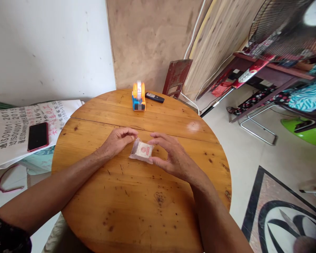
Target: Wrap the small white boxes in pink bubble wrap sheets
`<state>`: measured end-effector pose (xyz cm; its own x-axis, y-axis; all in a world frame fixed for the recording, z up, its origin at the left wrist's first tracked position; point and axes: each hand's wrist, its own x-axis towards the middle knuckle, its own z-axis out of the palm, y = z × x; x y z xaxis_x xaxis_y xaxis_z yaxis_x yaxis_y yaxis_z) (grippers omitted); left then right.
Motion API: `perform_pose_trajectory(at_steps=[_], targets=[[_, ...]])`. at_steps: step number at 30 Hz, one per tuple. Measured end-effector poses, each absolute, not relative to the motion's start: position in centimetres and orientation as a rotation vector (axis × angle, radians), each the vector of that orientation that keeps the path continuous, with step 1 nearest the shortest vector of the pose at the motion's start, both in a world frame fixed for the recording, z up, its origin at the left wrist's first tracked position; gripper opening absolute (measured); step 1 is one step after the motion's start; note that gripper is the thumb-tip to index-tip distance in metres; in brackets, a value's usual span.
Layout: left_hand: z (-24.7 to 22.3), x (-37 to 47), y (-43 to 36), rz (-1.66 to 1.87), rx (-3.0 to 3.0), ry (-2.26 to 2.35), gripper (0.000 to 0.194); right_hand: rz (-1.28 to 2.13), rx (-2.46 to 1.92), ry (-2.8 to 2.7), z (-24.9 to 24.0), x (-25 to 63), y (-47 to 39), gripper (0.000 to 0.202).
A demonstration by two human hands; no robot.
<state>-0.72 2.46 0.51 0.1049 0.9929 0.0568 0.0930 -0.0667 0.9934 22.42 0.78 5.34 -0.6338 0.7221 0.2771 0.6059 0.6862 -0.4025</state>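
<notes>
A small clear plastic packet (141,151) lies on the round wooden table (126,211), with a whitish block bearing red print inside it. The thumb and forefinger of my left hand (119,141) pinch together at the packet's upper left corner. On the other side, my right hand (171,154) is spread, its thumb by the packet's lower right corner and its forefinger by the upper right one. Nothing is gripped between those fingers.
At the table's far edge stand an orange and blue tape dispenser (139,96) and a black remote-like device (155,97). A red-edged phone (38,137) rests on printed sacks at left. A wooden chair (177,77), a fan (284,31) and a seated person are beyond.
</notes>
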Motion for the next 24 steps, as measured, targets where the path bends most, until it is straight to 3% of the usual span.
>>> perform_pose_trajectory(at_steps=[11, 19, 24], targets=[[-0.1, -0.9, 2.3, 1.006, 1.561, 1.095, 0.047, 0.252, -0.889, -2.377, 3.7, 20.5, 0.9, 0.006], [0.3, -0.8, 1.6, 0.860, 1.865, 1.219, 0.056, 0.261, -0.970, -2.163, 3.5, 20.1, 0.7, 0.008], [0.5, -0.1, 0.7, 0.890, 1.720, 0.984, 0.074, 0.361, -1.059, -2.035, 3.7, 20.3, 0.6, 0.008]])
